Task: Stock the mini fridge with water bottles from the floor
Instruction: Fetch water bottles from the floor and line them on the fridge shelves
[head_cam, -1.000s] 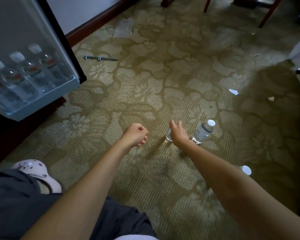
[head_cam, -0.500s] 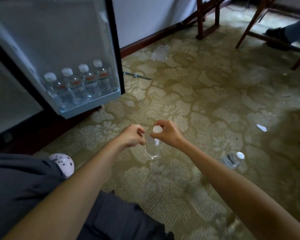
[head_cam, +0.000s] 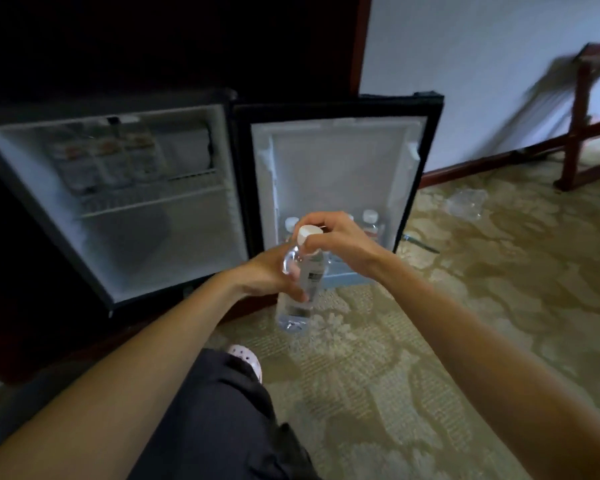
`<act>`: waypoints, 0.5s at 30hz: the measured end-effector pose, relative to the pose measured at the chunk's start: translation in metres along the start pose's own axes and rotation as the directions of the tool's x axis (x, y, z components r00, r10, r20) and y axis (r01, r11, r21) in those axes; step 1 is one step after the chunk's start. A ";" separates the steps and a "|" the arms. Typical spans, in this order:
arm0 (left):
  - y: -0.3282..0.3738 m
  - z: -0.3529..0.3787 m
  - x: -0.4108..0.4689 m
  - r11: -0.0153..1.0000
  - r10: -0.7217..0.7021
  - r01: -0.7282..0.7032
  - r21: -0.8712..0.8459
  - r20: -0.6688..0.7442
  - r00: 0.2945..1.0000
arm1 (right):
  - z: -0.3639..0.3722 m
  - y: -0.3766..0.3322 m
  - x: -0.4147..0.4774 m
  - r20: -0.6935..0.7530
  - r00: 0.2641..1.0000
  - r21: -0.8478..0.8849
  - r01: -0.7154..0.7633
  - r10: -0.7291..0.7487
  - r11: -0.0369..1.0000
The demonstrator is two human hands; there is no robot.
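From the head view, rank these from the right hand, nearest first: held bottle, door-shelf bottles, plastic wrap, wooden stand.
1. Held bottle, pinched by the right hand.
2. Door-shelf bottles, just behind.
3. Plastic wrap, on the carpet, right.
4. Wooden stand, far right.

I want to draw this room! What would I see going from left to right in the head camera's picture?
Fridge → door → crumpled plastic → wooden stand.

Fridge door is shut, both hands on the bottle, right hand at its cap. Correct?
No: the head view shows the fridge door open. Both the left hand and right hand do hold the bottle, right hand at its cap.
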State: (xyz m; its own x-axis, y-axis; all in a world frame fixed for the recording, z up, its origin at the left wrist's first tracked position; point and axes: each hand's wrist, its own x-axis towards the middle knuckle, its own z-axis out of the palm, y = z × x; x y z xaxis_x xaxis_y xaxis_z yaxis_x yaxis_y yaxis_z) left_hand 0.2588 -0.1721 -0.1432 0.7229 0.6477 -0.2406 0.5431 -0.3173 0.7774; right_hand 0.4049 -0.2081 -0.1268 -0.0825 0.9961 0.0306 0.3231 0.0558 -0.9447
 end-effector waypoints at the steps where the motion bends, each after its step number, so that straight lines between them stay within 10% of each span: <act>1: -0.004 -0.010 -0.003 1.000 -0.015 0.014 -0.015 -0.045 0.999 | 0.004 -0.007 0.011 0.029 1.000 0.013 0.008 -0.009 1.000; 9: -0.055 -0.097 -0.011 0.975 -0.162 0.096 -0.199 -0.350 0.923 | 0.049 -0.014 0.102 0.084 0.996 0.278 -0.033 0.010 0.960; 15: -0.090 -0.159 0.006 0.928 -0.315 0.097 -0.359 -0.621 0.717 | 0.100 0.020 0.154 0.224 0.971 -0.090 -0.061 0.080 0.994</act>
State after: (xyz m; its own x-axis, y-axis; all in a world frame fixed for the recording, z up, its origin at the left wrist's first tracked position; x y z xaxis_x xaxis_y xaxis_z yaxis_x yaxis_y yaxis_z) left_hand 0.1462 -0.0295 -0.1228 0.0821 0.9950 -0.0565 0.4212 0.0167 0.9068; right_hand 0.3041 -0.0605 -0.1740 -0.2653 0.9568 -0.1191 0.4113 0.0006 -0.9115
